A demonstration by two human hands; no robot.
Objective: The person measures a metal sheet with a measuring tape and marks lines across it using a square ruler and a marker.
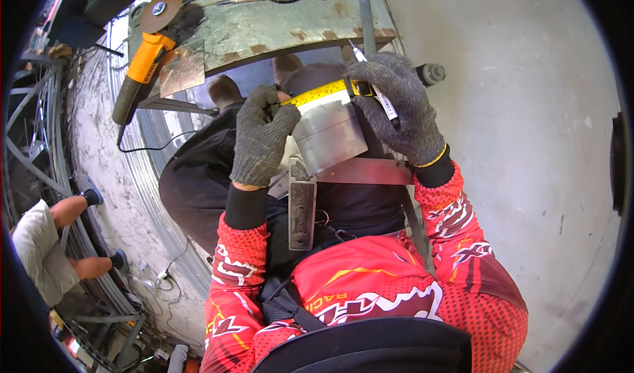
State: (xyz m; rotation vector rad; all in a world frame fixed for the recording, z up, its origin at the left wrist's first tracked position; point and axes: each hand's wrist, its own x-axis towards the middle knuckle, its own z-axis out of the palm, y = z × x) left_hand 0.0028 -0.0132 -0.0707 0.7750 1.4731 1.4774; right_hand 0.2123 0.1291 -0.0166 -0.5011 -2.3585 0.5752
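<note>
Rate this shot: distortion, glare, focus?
Head view: strong fisheye, bowing the workbench front edge; black surround at the sides; glare on the metal plate, brightest near the tape measure; left hand and right hand reasonably sharp.

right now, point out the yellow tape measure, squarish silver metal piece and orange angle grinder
Yellow tape measure (pixel 318 94), head view: middle of its blade
Squarish silver metal piece (pixel 330 135), head view: middle of its face
Orange angle grinder (pixel 141 67), head view: orange housing

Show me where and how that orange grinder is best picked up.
Probably grip the grinder by its dark rear handle, coming from the near left: that slim end points this way, while the disc sits at the far end.
</note>
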